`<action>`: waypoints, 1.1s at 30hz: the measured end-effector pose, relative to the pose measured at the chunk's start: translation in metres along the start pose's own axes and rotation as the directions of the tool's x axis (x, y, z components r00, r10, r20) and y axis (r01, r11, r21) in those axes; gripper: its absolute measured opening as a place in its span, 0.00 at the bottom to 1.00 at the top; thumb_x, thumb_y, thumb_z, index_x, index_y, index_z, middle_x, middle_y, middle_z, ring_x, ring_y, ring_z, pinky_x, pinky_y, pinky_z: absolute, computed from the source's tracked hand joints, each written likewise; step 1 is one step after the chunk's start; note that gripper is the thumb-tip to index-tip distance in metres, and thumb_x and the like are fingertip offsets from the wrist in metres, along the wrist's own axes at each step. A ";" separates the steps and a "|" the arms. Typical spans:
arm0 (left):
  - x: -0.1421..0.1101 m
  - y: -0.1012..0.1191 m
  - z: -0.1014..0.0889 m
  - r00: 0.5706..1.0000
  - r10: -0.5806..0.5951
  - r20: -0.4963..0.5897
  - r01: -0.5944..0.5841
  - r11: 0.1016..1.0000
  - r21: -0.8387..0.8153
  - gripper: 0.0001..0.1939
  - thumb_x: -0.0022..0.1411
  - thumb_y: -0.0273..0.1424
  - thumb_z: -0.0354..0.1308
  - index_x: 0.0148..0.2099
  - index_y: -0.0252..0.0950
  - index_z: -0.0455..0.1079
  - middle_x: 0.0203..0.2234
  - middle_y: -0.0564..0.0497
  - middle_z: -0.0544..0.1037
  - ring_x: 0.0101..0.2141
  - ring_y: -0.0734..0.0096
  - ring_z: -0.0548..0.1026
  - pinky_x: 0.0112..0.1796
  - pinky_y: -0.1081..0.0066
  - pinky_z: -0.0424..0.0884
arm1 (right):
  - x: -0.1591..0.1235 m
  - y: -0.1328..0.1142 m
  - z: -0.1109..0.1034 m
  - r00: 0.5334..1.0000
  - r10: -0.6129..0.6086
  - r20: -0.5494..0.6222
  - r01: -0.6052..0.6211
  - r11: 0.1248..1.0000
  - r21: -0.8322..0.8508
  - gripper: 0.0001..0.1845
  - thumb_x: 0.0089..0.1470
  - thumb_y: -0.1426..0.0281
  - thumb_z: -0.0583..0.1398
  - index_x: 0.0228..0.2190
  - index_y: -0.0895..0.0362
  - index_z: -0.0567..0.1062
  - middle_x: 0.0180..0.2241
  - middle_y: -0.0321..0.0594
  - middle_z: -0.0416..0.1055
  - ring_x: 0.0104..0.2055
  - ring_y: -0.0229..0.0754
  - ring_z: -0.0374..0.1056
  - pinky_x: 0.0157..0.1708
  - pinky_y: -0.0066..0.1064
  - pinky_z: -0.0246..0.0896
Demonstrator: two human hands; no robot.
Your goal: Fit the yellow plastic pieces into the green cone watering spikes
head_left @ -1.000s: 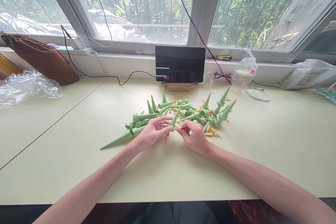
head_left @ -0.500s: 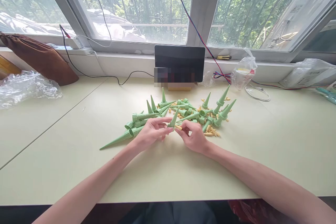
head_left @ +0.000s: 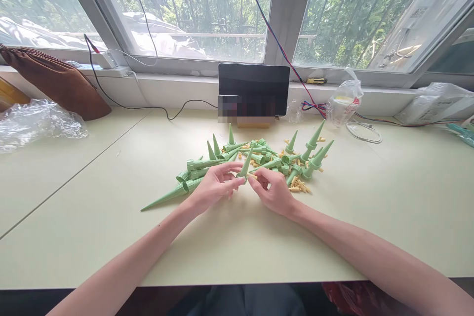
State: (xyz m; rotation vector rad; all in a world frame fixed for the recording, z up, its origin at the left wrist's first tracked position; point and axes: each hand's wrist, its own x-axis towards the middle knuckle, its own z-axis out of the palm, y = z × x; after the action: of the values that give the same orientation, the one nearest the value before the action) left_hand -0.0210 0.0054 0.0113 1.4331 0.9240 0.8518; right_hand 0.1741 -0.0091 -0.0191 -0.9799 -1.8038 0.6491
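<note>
Between the thumb and fingers of my left hand (head_left: 217,185) is a green plastic cone (head_left: 246,164), its point up and tilted slightly right. My right hand (head_left: 273,190) pinches a small yellow peg (head_left: 253,176) against the cone's lower right side; fingers hide most of the peg, and I cannot tell how deep it sits. Behind both hands spreads a heap of green cones (head_left: 259,150), some standing, others lying. Long green spikes (head_left: 165,198) lie to the left of my left hand. Loose yellow pegs (head_left: 301,186) lie right of my right hand.
A dark-screened tablet (head_left: 254,86) leans on a small stand at the back of the table (head_left: 229,252). Crumpled clear plastic (head_left: 40,123) and a brown bag (head_left: 55,84) lie at the left. A bagged cup (head_left: 342,103) and a coiled white cable (head_left: 363,132) are at back right.
My right hand has brought the yellow peg up to the cone's side, and less of the peg shows. The cone in my left hand has risen slightly and stands a little more upright.
</note>
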 end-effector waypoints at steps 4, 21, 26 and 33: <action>0.000 0.000 -0.001 1.000 0.001 0.010 -0.001 1.000 0.010 0.24 0.57 0.39 0.66 0.55 0.40 0.72 0.37 0.48 0.76 0.26 0.75 0.71 0.22 0.75 0.70 | 0.000 0.001 -0.001 1.000 -0.001 -0.001 0.001 1.000 -0.027 0.13 0.62 0.64 0.55 0.27 0.57 0.69 0.18 0.30 0.58 0.19 0.33 0.53 0.21 0.27 0.51; -0.001 0.003 0.001 1.000 0.021 0.005 -0.021 1.000 0.022 0.21 0.60 0.39 0.63 0.54 0.39 0.71 0.37 0.48 0.75 0.27 0.74 0.70 0.22 0.75 0.69 | 0.001 -0.001 -0.002 1.000 0.018 0.007 -0.017 0.998 -0.060 0.14 0.63 0.65 0.54 0.28 0.57 0.69 0.20 0.31 0.61 0.20 0.33 0.54 0.22 0.27 0.51; -0.001 0.001 0.002 1.000 0.008 0.001 -0.008 1.000 0.029 0.22 0.60 0.39 0.64 0.54 0.37 0.71 0.34 0.48 0.75 0.25 0.75 0.69 0.22 0.74 0.69 | 0.000 0.001 -0.001 1.000 0.025 0.017 -0.024 0.997 -0.070 0.14 0.64 0.65 0.53 0.26 0.57 0.67 0.20 0.32 0.62 0.20 0.33 0.55 0.22 0.27 0.51; 0.000 -0.005 0.002 0.999 0.044 -0.012 -0.043 0.998 0.053 0.23 0.59 0.37 0.65 0.55 0.35 0.72 0.21 0.55 0.71 0.20 0.76 0.65 0.22 0.74 0.66 | 0.001 0.002 -0.003 0.998 0.028 0.051 -0.027 0.999 -0.037 0.16 0.64 0.64 0.52 0.25 0.56 0.65 0.20 0.33 0.63 0.20 0.34 0.57 0.22 0.28 0.51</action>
State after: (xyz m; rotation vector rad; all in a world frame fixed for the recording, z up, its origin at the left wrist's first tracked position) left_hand -0.0197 0.0048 0.0064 1.4996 0.9342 0.8753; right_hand 0.1771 -0.0069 -0.0191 -1.0220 -1.8560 0.6665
